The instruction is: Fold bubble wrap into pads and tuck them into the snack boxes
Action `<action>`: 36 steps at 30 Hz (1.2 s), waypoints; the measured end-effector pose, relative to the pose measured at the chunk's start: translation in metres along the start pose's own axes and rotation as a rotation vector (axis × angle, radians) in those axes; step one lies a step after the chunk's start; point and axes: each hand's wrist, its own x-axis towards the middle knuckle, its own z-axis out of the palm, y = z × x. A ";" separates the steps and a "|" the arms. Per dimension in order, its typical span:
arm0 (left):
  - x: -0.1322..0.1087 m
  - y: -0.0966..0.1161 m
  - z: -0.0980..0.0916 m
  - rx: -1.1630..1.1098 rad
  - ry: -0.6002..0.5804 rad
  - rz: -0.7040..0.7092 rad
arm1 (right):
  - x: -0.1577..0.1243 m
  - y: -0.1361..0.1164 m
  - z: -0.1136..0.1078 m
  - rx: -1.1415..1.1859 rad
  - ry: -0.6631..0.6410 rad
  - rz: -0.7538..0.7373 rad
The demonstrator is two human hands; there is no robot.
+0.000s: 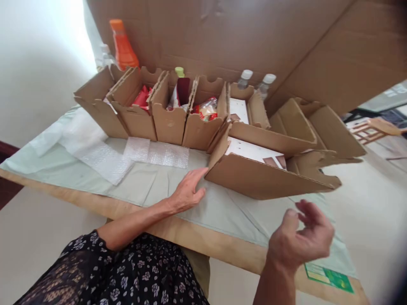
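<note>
My left hand point(189, 192) is open, its fingers stretched toward the lower left corner of a cardboard box point(263, 180). The fingertips are at that corner; I cannot tell whether they press on it. The box lies at an angle at the front of the table, with a white piece with brown patches point(251, 149) inside. My right hand point(302, 237) hovers over the table's front right, below the box. Its fingers are loosely curled with the thumb apart, and nothing shows in them.
Several cardboard bins, including one with a red packet point(142, 97) and one with a snack bag point(206, 109), stand in a row. Behind them are an orange bottle point(124, 46) and white-capped bottles. Bubble wrap point(104, 159) covers the table's left. A green card point(329, 277) lies front right.
</note>
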 end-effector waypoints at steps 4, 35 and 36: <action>-0.048 -0.018 -0.044 0.193 -0.001 -0.027 | -0.049 -0.040 0.035 0.095 -0.588 -0.384; -0.055 -0.005 -0.100 0.770 -0.101 -0.277 | -0.083 -0.060 -0.014 -0.295 -0.603 -0.751; -0.056 -0.003 -0.099 0.762 -0.110 -0.266 | -0.080 -0.060 -0.016 -0.297 -0.588 -0.740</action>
